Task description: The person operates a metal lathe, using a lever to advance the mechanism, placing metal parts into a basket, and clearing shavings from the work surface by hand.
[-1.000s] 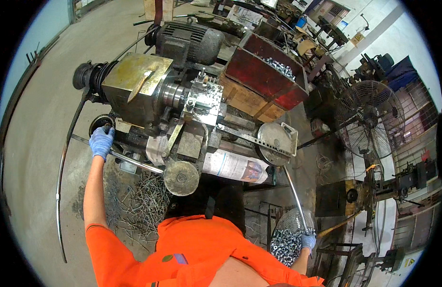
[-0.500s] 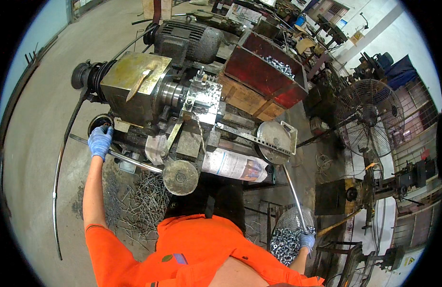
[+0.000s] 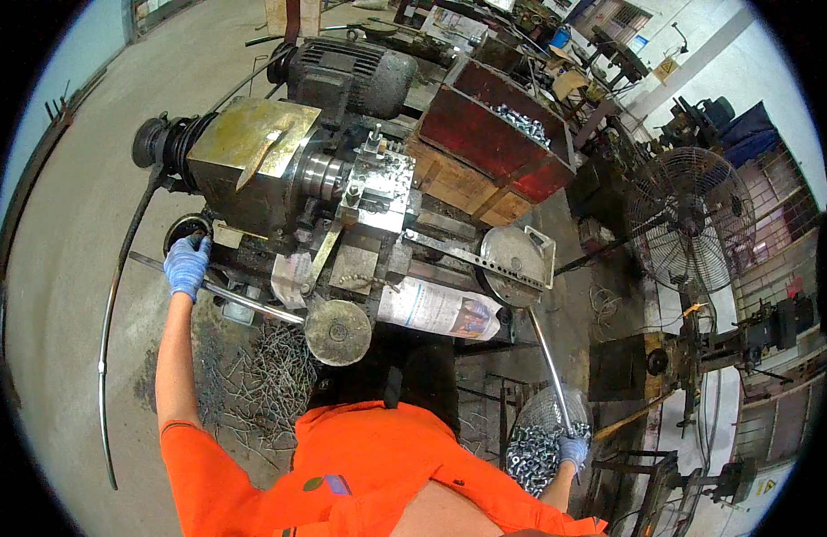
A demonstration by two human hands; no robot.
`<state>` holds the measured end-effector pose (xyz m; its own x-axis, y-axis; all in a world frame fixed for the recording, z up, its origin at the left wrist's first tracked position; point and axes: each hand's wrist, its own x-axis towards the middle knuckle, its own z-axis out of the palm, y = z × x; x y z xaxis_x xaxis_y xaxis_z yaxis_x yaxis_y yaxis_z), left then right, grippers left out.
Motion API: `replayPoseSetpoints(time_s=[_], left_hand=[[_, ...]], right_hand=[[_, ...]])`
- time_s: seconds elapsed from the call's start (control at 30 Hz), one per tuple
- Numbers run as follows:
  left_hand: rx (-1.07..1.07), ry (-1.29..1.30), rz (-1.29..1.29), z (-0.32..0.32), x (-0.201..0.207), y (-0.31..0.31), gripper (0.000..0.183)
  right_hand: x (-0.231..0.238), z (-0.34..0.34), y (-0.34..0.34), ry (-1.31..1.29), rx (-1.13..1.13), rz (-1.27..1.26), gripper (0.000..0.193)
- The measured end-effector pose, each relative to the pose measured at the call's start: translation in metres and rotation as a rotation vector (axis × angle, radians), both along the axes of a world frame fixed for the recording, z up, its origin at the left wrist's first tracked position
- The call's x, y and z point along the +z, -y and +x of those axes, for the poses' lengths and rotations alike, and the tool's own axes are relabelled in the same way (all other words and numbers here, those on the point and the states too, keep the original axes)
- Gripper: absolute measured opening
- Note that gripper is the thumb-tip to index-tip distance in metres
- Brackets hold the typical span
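My left hand (image 3: 188,266), in a blue glove, has its fingers closed on a dark handwheel (image 3: 173,234) at the left of the lathe. My gloved right hand (image 3: 573,450) is wrapped round the lower end of a long metal lever (image 3: 549,362). That lever slants up to a round disc (image 3: 514,255) at the lathe's right end. Between the hands, the shiny chuck (image 3: 324,174) faces a bright metal tool block (image 3: 379,190) speckled with chips. A twisted metal shaving (image 3: 368,282) lies across the carriage below it.
A wire basket (image 3: 548,407) of small metal parts stands beside my right hand. Behind the lathe, a red bin (image 3: 494,130) holds more parts. Metal shavings (image 3: 265,385) litter the floor at lower left. A large fan (image 3: 691,219) stands at right, and a motor (image 3: 352,79) sits at the back.
The twisted shaving that hung down from the tool block has dropped and now lies across the carriage. Both hands keep their places on the handwheel and the lever.
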<state>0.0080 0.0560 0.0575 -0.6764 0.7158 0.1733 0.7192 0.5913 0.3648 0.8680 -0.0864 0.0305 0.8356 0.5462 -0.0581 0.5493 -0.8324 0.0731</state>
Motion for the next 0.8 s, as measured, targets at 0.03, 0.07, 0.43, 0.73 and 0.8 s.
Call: replayPoseSetpoints(time_s=[0.03,0.07,0.43,0.73,0.8], left_hand=[[-0.004,0.003,-0.002,-0.001,-0.001,0.000,0.033],[0.000,0.008,-0.007,0.001,0.001,0.000,0.033],[0.004,-0.022,-0.013,0.001,0.004,0.002,0.035],[0.007,-0.035,0.023,0.011,0.014,0.001,0.032],[0.018,-0.027,0.014,0.008,0.010,0.004,0.032]], right_hand=[[0.001,-0.002,0.000,0.009,-0.010,0.001,0.046],[0.002,-0.005,-0.001,0.008,-0.021,-0.004,0.047],[0.011,-0.018,0.001,-0.003,0.032,0.024,0.059],[-0.018,0.010,0.008,0.006,-0.010,0.004,0.055],[0.003,-0.018,-0.002,0.007,-0.050,-0.003,0.054]])
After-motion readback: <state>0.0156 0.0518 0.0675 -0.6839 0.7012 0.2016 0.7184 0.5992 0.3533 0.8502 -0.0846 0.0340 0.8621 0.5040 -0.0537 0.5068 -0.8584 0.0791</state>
